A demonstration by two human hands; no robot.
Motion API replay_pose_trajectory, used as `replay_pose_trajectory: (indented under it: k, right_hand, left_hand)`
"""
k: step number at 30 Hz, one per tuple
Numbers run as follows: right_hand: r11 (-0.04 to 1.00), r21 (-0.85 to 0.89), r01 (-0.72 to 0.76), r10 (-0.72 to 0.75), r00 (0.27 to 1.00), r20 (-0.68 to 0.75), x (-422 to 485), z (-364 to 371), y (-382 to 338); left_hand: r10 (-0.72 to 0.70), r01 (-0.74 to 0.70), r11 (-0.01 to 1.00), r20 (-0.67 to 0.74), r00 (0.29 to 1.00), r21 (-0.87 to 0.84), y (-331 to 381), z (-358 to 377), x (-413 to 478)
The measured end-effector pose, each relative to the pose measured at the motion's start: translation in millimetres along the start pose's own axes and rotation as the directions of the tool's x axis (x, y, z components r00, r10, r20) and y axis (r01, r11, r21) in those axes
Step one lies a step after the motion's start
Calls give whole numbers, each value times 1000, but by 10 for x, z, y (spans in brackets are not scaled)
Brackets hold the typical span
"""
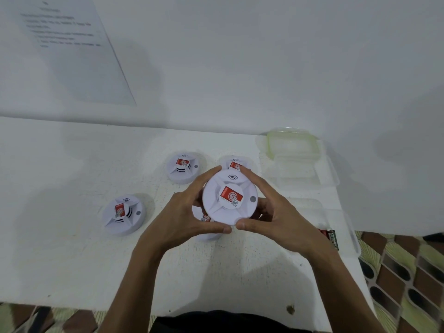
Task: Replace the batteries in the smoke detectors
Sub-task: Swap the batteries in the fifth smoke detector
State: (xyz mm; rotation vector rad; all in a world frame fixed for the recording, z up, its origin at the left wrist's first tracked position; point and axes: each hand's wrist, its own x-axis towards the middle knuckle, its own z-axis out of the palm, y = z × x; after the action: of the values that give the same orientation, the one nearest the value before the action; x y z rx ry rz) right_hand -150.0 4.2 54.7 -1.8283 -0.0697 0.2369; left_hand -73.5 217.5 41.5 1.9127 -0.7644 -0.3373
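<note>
White table, smoke detector above it, white wall behind

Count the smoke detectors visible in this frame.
5: held detector between left hand and right hand; near-left detector; back-left detector; back detector just beyond the hands; lowest detector, mostly hidden under the hands. Others may be hidden.

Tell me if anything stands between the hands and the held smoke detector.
Nothing visible does. The left hand and right hand both hold the smoke detector by its rim, fingers directly on it. Another detector lies underneath, partly hidden.
</note>
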Motion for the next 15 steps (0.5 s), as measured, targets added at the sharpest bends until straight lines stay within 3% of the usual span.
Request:
replay_pose_trajectory:
  k: [15]
  right_hand:
    - [1000, -12, -15, 15, 1000, 3, 10, -12, 25]
  left_hand:
    - [20, -20, 998, -1, 1000, 61, 11, -40, 17]
